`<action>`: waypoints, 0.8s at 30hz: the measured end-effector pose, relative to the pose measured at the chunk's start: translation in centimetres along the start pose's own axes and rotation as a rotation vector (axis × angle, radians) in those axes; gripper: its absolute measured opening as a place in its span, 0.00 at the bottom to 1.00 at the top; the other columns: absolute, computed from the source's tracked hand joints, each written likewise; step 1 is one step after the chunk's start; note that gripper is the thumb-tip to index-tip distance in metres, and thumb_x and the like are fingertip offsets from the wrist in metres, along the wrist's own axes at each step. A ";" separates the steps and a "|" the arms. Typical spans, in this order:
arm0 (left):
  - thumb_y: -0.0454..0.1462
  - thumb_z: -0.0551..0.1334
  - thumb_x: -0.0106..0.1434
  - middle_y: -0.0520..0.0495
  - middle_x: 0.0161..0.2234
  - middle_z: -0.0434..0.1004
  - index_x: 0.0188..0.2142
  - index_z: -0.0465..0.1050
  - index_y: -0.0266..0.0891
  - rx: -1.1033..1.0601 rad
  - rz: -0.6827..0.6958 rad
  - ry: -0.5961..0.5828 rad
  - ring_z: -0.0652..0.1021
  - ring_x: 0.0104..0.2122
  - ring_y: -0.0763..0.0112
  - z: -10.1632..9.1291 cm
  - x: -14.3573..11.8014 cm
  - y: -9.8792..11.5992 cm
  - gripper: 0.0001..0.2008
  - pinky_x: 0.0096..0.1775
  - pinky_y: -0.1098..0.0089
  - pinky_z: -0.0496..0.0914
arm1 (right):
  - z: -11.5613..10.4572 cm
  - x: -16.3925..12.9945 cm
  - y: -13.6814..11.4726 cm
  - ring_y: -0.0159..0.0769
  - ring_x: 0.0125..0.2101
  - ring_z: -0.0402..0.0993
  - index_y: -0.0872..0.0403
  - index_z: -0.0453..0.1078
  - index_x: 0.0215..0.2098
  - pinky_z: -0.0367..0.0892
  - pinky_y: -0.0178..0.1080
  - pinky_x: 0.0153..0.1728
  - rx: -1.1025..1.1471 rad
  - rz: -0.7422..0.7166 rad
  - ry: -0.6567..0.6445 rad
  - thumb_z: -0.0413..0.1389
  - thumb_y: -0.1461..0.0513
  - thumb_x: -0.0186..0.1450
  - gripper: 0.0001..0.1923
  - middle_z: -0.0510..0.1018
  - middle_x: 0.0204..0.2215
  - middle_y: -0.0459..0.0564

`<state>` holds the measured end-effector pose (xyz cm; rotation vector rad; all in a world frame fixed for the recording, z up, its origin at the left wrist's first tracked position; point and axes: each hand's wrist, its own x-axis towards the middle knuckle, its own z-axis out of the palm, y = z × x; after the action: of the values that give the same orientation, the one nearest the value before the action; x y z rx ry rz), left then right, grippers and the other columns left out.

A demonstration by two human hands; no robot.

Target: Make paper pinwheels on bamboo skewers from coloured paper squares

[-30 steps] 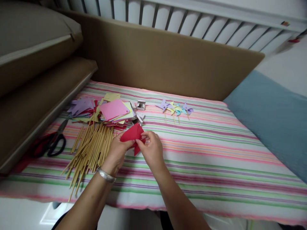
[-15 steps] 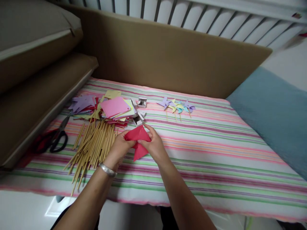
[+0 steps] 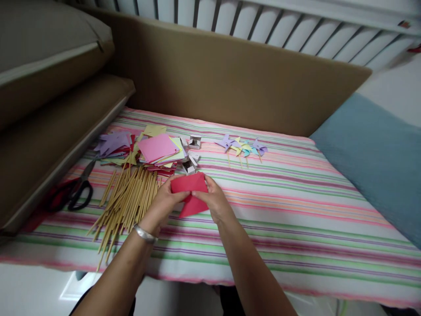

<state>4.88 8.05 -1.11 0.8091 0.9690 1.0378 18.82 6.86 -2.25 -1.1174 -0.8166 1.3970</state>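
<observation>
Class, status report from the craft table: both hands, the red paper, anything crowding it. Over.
Left hand and right hand both grip the red paper. Paper folded, above the striped cloth. Sticks close on the left, not touching.

A single camera worn on the person's head looks forward and down across the pink-and-green striped cloth surface (image 3: 296, 210), taking in both forearms rising from the bottom edge. It sits close to the near edge of that surface, with the hands at centre frame and the tan padded board (image 3: 230, 83) and white slatted rail (image 3: 296, 30) farther off along the top. No second view shares the scene.
</observation>
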 end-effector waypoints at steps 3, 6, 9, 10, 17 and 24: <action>0.35 0.70 0.45 0.47 0.32 0.79 0.38 0.74 0.36 -0.147 -0.102 -0.065 0.77 0.31 0.70 0.2 -0.3 -0.3 0.18 0.37 0.70 0.69 | 0.3 0.0 -0.3 0.36 0.33 0.74 0.52 0.66 0.46 0.69 0.38 0.36 0.041 -0.062 0.126 0.64 0.66 0.46 0.28 0.78 0.36 0.46; 0.35 0.70 0.46 0.46 0.31 0.80 0.35 0.76 0.34 -0.224 -0.130 -0.088 0.77 0.32 0.70 0.5 -0.4 -0.7 0.15 0.40 0.69 0.68 | 0.9 -0.2 -0.2 0.36 0.34 0.74 0.52 0.66 0.46 0.69 0.38 0.37 0.076 -0.140 0.189 0.63 0.66 0.47 0.27 0.78 0.36 0.46; 0.34 0.70 0.46 0.46 0.31 0.81 0.33 0.77 0.34 -0.263 -0.120 -0.063 0.78 0.31 0.70 0.7 -0.3 -0.9 0.13 0.41 0.69 0.68 | 1.5 -0.5 0.1 0.35 0.34 0.74 0.52 0.66 0.44 0.69 0.39 0.38 0.136 -0.172 0.160 0.62 0.66 0.49 0.24 0.78 0.36 0.46; 0.34 0.70 0.46 0.46 0.31 0.81 0.33 0.77 0.34 -0.267 -0.116 -0.060 0.78 0.32 0.70 0.7 -0.3 -0.9 0.13 0.41 0.69 0.68 | 1.7 -0.6 0.2 0.35 0.34 0.74 0.52 0.66 0.43 0.69 0.38 0.38 0.158 -0.176 0.151 0.62 0.66 0.50 0.22 0.78 0.36 0.46; 0.35 0.70 0.43 0.47 0.26 0.80 0.30 0.77 0.34 -0.231 -0.097 0.000 0.77 0.27 0.71 0.6 -0.2 -0.6 0.11 0.37 0.70 0.68 | 2.2 -0.9 0.4 0.34 0.33 0.75 0.53 0.67 0.41 0.69 0.38 0.37 0.190 -0.143 0.135 0.62 0.66 0.50 0.20 0.79 0.34 0.46; 0.36 0.70 0.38 0.49 0.21 0.77 0.23 0.75 0.34 -0.095 -0.029 0.183 0.74 0.21 0.73 -1.3 0.6 0.3 0.10 0.31 0.71 0.67 | 1.4 -1.1 0.8 0.36 0.33 0.74 0.51 0.60 0.54 0.70 0.42 0.36 -0.272 -0.240 0.179 0.57 0.60 0.58 0.26 0.77 0.34 0.48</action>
<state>3.71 8.86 -1.53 0.6274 1.0746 1.1383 17.20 5.78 -2.35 -1.2841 -0.9940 0.9915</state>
